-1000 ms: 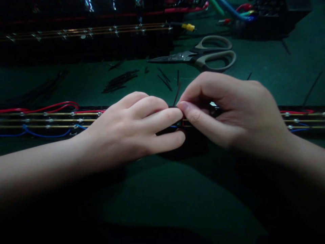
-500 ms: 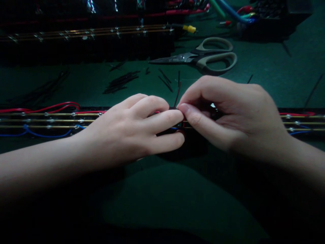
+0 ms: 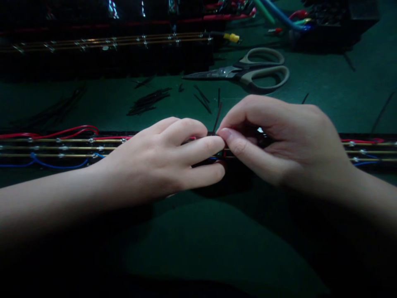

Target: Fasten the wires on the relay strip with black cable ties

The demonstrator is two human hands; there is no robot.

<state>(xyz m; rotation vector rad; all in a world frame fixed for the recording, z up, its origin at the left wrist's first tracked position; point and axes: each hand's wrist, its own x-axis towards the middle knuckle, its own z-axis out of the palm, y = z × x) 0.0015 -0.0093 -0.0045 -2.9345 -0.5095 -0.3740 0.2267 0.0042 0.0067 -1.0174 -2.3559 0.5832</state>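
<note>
A long dark bar with brass-coloured rods (image 3: 71, 147), solder points and red and blue wires runs across the view beneath both hands. My left hand (image 3: 161, 155) lies over it, fingers bent around it and the fingertips at the middle. Thumb and index finger of my right hand (image 3: 279, 140) are pinched together, touching the left fingertips; whatever sits in the pinch is hidden. Between the hands a thin dark strip (image 3: 218, 117) sticks up from the bar. Its lower end disappears at the fingertips.
Scissors (image 3: 235, 73) with grey handles lie beyond the hands. Several short black strips (image 3: 149, 101) are scattered on the green tabletop (image 3: 198, 240). A second rod assembly (image 3: 102, 42) with a yellow-tipped lead (image 3: 231, 38) lies behind, and a dark box (image 3: 341, 25) beside coloured wires at back right.
Both hands keep the same grip and place on the bar. The whole view has shifted down very slightly.
</note>
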